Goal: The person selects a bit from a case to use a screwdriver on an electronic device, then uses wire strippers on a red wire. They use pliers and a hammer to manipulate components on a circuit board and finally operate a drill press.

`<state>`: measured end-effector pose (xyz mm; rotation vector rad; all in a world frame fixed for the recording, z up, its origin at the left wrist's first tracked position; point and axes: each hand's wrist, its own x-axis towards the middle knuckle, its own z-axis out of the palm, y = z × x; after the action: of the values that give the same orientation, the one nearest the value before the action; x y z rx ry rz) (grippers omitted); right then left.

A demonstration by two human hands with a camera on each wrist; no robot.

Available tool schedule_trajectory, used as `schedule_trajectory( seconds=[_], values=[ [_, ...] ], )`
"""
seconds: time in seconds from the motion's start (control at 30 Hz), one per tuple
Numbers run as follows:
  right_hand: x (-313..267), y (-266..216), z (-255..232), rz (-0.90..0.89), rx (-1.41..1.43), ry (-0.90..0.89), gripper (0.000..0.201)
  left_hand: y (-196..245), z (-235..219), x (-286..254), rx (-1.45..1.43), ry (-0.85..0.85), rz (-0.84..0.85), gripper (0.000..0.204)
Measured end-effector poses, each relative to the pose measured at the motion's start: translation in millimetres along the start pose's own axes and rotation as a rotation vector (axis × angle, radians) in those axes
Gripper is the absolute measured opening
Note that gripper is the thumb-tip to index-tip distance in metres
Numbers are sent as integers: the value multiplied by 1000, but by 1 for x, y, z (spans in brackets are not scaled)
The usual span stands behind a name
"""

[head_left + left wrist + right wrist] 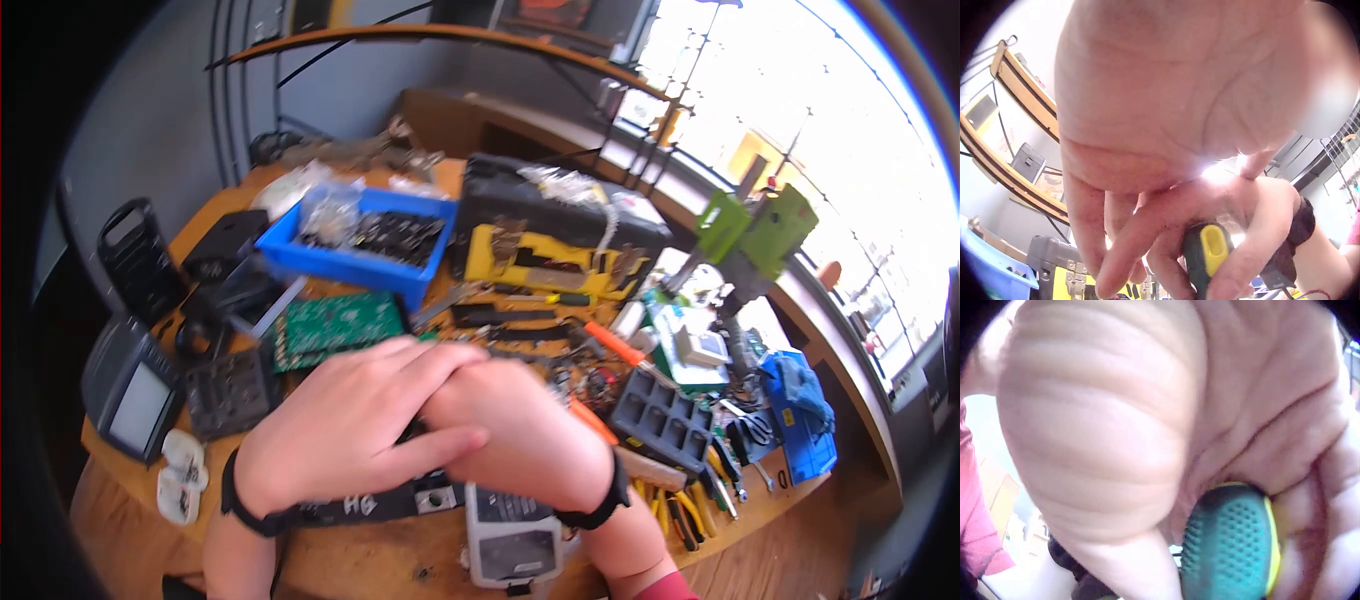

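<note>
My right hand [515, 425] grips a screwdriver by its thick black and yellow handle [1213, 253], which shows a dotted green-looking grip [1229, 544] in the right wrist view. The tool's shaft and tip are hidden. My left hand [350, 425] lies over the back of the right hand, fingers fairly straight across it and thumb along its side. Just beneath both hands is a black unit [395, 503] marked "HG", largely covered by them. A grey-and-white case with dark panels [515, 535] lies nearer me, below the right wrist.
A green circuit board [340, 325] and a blue bin [350, 265] of small black parts lie behind on the left. A black and yellow toolbox [560, 230] stands at the back. To the right are a compartment tray [660, 420] and several pliers [685, 510].
</note>
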<state>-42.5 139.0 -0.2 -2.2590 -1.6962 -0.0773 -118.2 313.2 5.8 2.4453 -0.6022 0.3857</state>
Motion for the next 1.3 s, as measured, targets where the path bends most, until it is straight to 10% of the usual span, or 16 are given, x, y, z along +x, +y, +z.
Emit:
schedule_trajectory(
  seconds=[1.3],
  values=[
    [2,-13,0,5,158,-65,18,-15,5,-1,12,258,106,67]
  ],
)
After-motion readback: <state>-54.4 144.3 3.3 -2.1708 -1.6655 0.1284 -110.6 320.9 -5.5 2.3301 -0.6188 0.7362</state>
